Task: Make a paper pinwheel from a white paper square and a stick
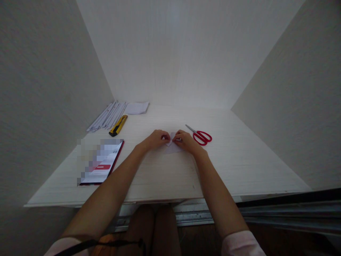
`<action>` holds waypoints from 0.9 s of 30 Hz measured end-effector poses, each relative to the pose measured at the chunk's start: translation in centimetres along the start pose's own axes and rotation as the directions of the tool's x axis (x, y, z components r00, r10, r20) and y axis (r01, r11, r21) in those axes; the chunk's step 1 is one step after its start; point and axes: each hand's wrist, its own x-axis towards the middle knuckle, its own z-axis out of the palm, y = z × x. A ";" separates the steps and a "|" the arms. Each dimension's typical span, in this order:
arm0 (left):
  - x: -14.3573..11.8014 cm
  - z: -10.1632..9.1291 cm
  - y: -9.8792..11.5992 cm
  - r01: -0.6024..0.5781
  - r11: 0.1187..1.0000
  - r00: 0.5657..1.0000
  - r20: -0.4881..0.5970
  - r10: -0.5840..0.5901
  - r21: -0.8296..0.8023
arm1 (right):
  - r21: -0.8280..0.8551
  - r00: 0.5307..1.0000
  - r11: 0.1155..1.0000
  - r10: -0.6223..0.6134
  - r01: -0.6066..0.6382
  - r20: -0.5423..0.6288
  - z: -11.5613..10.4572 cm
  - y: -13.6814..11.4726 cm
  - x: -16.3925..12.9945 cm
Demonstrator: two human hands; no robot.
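Note:
A small pale sheet of paper lies on the white table between my hands, with part of it folded up. My left hand pinches the paper's left side between thumb and fingers. From the right, my right hand pinches the same paper close to the left fingertips. The fingers cover much of the folded part. Just beyond my right hand lies a pair of scissors with red handles, its blades pointing to the back left.
A yellow and black utility knife lies at the left, beside a row of folded papers. Behind it is a flat paper stack. A tablet-like device, partly blurred, lies near my left forearm. Walls enclose the table's back and sides.

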 end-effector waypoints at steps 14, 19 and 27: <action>-0.1 0.3 0.9 -0.061 0.986 0.998 -0.008 0.063 0.156 | -0.003 0.999 0.999 0.035 -0.035 0.023 -0.2 -0.3 0.0; -0.2 0.3 1.0 -0.082 0.977 0.996 -0.018 0.088 0.197 | -0.002 0.999 0.999 0.032 -0.032 0.022 -0.2 -0.3 0.0; -0.1 0.5 1.2 -0.144 0.942 0.989 0.015 0.147 0.302 | -0.033 0.999 0.999 0.023 -0.022 0.029 -0.3 -0.4 0.0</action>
